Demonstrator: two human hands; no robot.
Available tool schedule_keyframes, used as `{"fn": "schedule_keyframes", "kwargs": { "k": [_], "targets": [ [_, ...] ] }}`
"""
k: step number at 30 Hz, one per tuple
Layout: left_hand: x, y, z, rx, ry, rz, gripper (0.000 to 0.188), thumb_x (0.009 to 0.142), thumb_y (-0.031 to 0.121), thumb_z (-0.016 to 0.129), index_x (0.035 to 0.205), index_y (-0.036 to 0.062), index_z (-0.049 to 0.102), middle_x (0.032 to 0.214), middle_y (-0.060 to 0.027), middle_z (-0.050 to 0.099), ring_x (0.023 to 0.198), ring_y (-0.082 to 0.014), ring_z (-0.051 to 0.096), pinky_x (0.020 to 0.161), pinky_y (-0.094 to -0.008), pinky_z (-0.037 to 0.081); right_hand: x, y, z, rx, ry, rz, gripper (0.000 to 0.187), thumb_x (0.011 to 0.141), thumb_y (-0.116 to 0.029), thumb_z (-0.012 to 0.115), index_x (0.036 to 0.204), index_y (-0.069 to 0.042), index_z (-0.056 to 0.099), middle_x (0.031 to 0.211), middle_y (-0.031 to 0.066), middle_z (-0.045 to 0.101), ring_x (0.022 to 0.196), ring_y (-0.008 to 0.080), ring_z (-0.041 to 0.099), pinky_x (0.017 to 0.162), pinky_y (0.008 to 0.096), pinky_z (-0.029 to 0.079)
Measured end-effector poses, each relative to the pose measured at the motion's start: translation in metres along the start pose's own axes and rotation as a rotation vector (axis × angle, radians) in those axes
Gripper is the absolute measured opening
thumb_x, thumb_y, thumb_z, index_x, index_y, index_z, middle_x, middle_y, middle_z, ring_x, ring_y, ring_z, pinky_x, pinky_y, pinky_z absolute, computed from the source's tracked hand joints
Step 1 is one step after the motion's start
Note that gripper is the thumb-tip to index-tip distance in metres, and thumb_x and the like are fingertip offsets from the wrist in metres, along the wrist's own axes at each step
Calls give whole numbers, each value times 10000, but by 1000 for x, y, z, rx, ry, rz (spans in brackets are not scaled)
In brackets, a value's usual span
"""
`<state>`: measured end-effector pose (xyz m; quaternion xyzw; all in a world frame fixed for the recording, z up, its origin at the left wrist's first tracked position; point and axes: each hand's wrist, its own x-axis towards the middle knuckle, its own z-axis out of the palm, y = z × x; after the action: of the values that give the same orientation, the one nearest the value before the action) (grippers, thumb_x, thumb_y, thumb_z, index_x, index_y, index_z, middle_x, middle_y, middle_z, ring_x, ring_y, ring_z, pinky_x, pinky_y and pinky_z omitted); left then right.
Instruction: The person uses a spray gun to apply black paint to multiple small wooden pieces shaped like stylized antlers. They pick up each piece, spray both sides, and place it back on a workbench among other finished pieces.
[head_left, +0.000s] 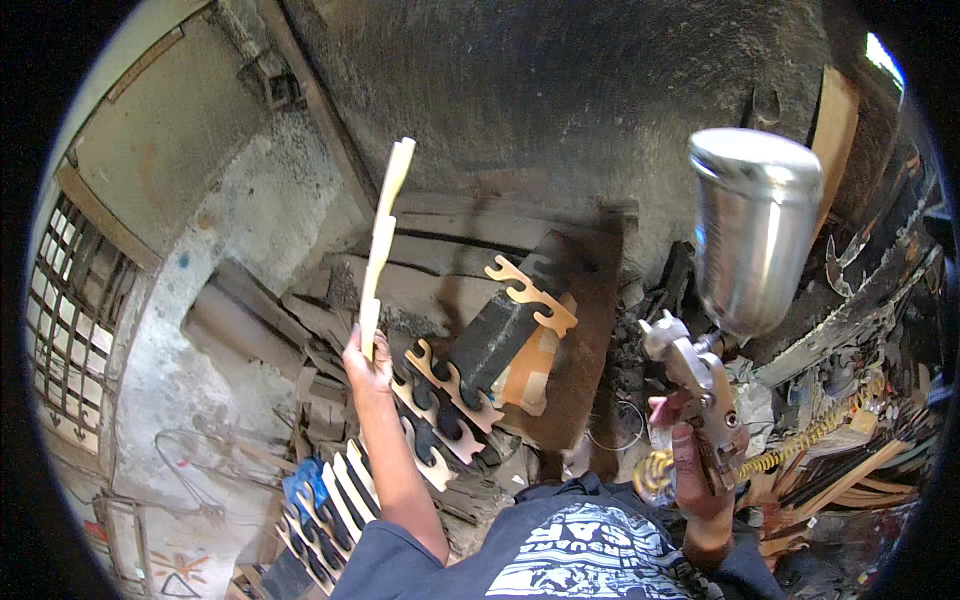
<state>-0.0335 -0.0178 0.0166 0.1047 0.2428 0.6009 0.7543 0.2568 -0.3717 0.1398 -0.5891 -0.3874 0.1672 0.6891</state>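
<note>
My left hand [370, 368] is closed round the lower end of a pale notched wooden piece [381, 245], held up nearly upright and seen edge-on. In my right hand [697, 475] is a metal spray gun [705, 380] with a shiny silver cup [757, 235] on top. Its nozzle points toward the upper left, apart from the wooden piece. Whether a finger presses the trigger I cannot tell. Below and between my hands, a notched wooden piece [530, 292] lies across a dark board [492, 338]. Similar notched pieces [450, 385] lie beside my left forearm.
A yellow coiled air hose [810, 440] runs to the right from near the gun. Wood scraps [850, 480] pile up at the right. More notched pieces [345, 490] stand in a row at lower left. A blackened wall [560, 110] rises behind; a barred window [75, 310] is at left.
</note>
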Motion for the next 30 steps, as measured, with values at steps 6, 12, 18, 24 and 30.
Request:
{"fn": "schedule_keyframes", "kwargs": {
  "k": [6,12,18,24,30],
  "targets": [
    [-6,-37,0,351,-77,175,141,967,156,507,972,31,571,786,-53,632,634,-112,631,510,-204,529,45,-24,24,-23,-78,-237,177,853,-78,661,992,18,608,706,94,635,591,136,618,537,279,471],
    [-31,-51,25,376,-111,160,100,964,122,485,953,55,559,818,-44,631,644,-109,618,536,-213,506,59,-22,31,-100,-201,-135,142,864,-92,661,961,3,620,632,78,621,539,118,607,505,281,469],
    [-42,-45,25,423,-34,157,101,980,112,463,960,57,545,787,-32,605,641,-103,615,539,-204,508,65,-18,31,-105,-97,-193,109,890,-96,652,925,0,614,658,46,633,561,78,596,491,256,442],
    [-41,-41,22,437,-77,155,91,985,121,460,961,64,528,801,-34,606,632,-103,607,519,-197,494,52,-28,29,-80,-242,-136,150,878,-104,670,972,5,626,704,76,651,611,92,617,534,278,477],
    [-41,-39,16,407,-119,164,99,976,127,484,964,59,556,835,-35,626,657,-100,619,543,-200,502,52,-24,25,-74,-86,-104,214,894,-155,676,1010,18,626,701,33,634,597,73,565,527,251,436]
  ]
}}
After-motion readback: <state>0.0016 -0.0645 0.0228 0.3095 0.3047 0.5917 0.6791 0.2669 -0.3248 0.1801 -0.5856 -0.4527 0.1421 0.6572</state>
